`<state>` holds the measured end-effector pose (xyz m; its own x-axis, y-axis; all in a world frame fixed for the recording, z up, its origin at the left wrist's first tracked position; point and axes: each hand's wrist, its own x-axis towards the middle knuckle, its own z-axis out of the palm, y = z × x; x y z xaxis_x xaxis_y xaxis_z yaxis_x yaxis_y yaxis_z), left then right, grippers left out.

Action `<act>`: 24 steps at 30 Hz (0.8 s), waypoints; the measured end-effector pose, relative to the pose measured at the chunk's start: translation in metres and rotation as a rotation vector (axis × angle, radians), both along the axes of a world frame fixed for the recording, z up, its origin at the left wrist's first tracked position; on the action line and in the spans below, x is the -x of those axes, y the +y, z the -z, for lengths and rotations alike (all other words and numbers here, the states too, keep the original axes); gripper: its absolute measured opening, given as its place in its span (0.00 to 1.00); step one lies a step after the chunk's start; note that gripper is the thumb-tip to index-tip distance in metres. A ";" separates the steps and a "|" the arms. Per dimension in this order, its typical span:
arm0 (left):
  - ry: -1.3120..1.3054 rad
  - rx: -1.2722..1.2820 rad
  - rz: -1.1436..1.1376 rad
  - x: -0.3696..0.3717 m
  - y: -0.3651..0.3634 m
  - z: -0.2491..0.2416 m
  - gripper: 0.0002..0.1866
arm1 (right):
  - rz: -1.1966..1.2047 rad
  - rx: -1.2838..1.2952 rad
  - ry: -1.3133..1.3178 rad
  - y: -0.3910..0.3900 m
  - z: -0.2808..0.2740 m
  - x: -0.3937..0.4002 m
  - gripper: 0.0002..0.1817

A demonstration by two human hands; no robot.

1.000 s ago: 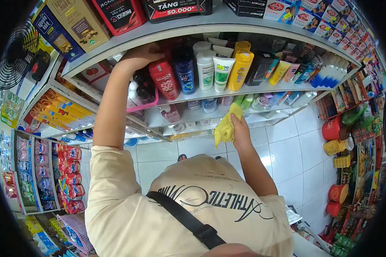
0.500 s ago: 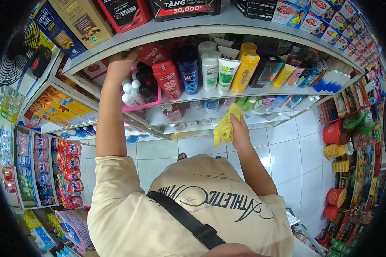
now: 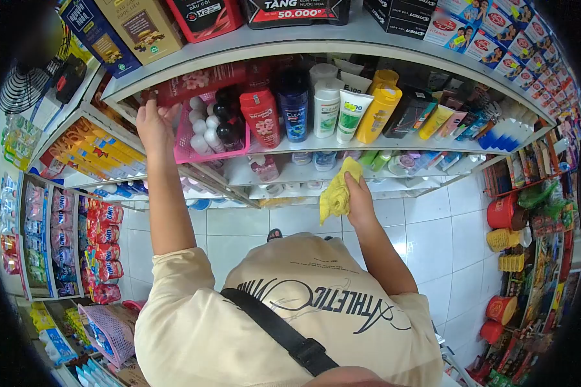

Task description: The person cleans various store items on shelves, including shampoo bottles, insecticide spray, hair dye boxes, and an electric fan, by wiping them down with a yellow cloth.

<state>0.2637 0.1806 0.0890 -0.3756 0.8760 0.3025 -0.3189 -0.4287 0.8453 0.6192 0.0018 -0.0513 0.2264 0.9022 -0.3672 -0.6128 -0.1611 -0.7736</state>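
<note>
My left hand (image 3: 155, 129) is at the left end of the upper shelf, its fingers closed on the near end of a long red box (image 3: 197, 84) with a flower print. The box lies slantwise above a pink basket (image 3: 186, 143) of white-capped and dark-capped bottles. My right hand (image 3: 360, 201) grips a crumpled yellow cloth (image 3: 336, 195) in front of the lower shelves. Between the hands, a red bottle (image 3: 260, 119), a blue bottle (image 3: 294, 113), a white bottle (image 3: 326, 109) and a yellow bottle (image 3: 379, 113) stand on the shelf.
Boxes and packs line the top shelf (image 3: 342, 35) above my hands. A black fan (image 3: 26, 90) stands at the far left, over shelves with red detergent packs (image 3: 106, 251). A lilac basket (image 3: 113, 332) is at the lower left. Red tubs (image 3: 500, 309) sit along the right side.
My left hand has drawn back out of the shelf toward the left front edge, and the red box has come forward with it. More of the pink basket shows. The right hand has barely moved.
</note>
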 end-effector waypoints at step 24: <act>-0.394 0.133 0.869 -0.130 -0.152 0.009 0.45 | 0.304 -0.712 -0.358 -0.006 -0.093 -0.002 0.34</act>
